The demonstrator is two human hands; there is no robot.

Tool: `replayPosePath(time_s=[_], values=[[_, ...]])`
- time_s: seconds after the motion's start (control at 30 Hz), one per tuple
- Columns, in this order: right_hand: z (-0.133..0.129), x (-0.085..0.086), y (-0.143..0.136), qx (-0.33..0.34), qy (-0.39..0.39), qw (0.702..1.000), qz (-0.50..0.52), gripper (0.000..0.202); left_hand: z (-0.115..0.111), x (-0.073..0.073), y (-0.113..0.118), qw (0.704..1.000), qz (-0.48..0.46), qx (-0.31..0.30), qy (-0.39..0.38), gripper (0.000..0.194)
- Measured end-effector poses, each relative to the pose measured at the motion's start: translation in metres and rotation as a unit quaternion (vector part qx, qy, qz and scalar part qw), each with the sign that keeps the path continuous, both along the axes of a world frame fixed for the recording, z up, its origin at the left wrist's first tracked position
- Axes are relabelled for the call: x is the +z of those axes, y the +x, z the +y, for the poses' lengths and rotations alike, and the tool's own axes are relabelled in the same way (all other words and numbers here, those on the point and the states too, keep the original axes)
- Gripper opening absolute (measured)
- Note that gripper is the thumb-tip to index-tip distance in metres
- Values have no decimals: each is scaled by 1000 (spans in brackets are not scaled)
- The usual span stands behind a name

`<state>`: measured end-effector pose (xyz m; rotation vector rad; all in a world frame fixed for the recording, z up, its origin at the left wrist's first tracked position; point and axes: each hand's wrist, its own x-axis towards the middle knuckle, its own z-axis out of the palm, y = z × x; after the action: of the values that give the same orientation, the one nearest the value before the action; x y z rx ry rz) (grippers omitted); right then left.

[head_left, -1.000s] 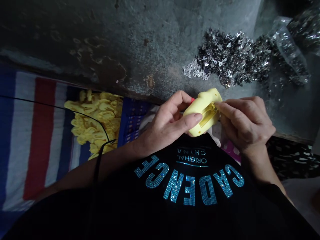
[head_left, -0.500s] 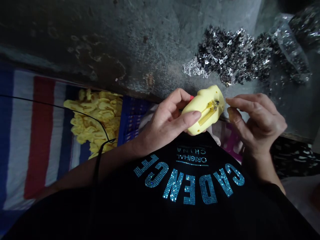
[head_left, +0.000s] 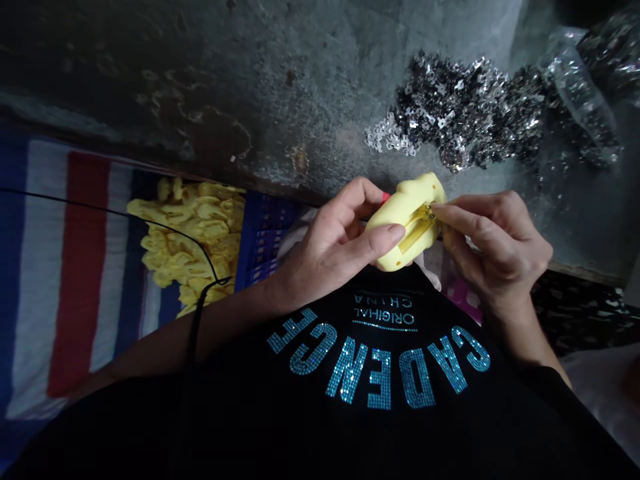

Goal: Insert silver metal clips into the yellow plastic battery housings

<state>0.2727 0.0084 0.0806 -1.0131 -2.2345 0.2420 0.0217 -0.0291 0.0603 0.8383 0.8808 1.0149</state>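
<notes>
A pale yellow plastic piece (head_left: 405,207) with a long slot and small screw holes is gripped in my left hand (head_left: 335,247), the thumb lying across its face. Small metal parts sit at the slot's right end. My right hand (head_left: 495,243) is closed, thumb and index finger together, its fingertips at those metal parts. Whatever is between these fingertips is hidden. Beyond the hands, a heap of small shiny metal clips (head_left: 465,110) lies on the grey metal table (head_left: 310,87).
Many yellow pieces (head_left: 200,233) are piled at the left beside a blue basket (head_left: 263,233), on striped cloth (head_left: 85,267). A black cable (head_left: 200,307) runs over my left arm. A clear plastic bag (head_left: 583,87) lies at the far right.
My right hand has moved left, from beside the yellow piece onto its metal parts, and its fingertips have come together. My left hand still holds the piece, which has shifted slightly.
</notes>
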Motion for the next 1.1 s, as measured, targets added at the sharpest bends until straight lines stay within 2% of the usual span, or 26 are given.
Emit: replayPosePath(time_s=[0.13,0.37,0.63,0.73,0.9,1.03,1.1], values=[[1,-2,1,8,39,998,-43,50,1,1,-1,1000,10,-4,-5,31],[2,-6,3,14,27,998,-54,63,2,0,-1,1000,-13,1,-13,32],[2,-6,2,14,19,999,-36,59,1,-5,0,1000,-9,6,-5,35],[3,-5,3,25,-11,1000,14,49,1,-7,0,1000,-4,5,5,35],[10,5,4,-6,-99,990,102,24,3,-5,1,1000,9,13,5,40],[19,10,0,-5,-135,989,63,4,2,0,3,999,49,4,22,39],[21,10,-5,-7,-146,989,32,4,1,1,4,998,62,4,32,40]])
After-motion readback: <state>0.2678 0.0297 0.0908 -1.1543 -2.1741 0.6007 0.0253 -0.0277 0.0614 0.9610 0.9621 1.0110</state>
